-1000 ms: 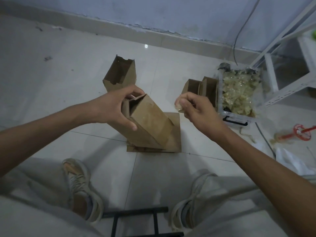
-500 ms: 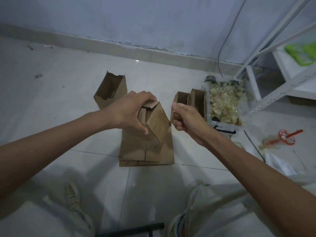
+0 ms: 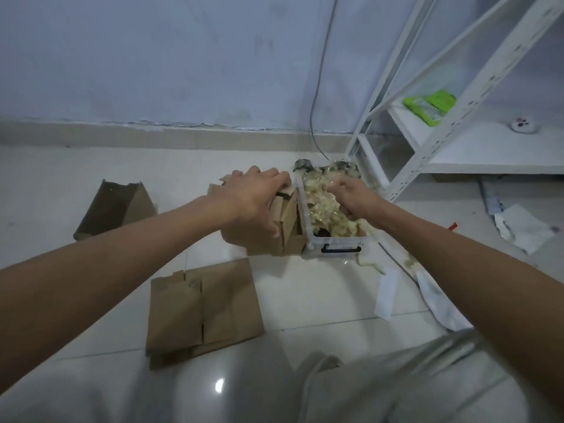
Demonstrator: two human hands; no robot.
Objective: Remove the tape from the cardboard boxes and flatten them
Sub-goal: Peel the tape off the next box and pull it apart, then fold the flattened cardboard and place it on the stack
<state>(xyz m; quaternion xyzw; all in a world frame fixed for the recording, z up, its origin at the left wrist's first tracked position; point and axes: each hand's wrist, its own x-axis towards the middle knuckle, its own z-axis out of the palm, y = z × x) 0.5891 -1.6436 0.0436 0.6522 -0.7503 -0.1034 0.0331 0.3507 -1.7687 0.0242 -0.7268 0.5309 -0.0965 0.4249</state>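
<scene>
while the left hand point(image 3: 254, 199) grips a cardboard box point(image 3: 274, 230) from above, fingers curled over its top, the right hand point(image 3: 354, 198) hangs over the clear bin point(image 3: 332, 250) of crumpled tape point(image 3: 323, 206), fingers curled; cannot tell if it holds anything. flattened boxes point(image 3: 203, 309) lie on the floor near the person. another open box point(image 3: 114, 210) lies far left. white shelf point(image 3: 457, 117) at right.

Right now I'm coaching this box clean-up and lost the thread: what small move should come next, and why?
Probably open the right hand to drop its tape scrap. It hangs curled over the clear bin heaped with crumpled tape; whether it holds a scrap I can't see. The left hand grips a still-standing cardboard box beside the bin, the flattened stack lying nearer.
</scene>
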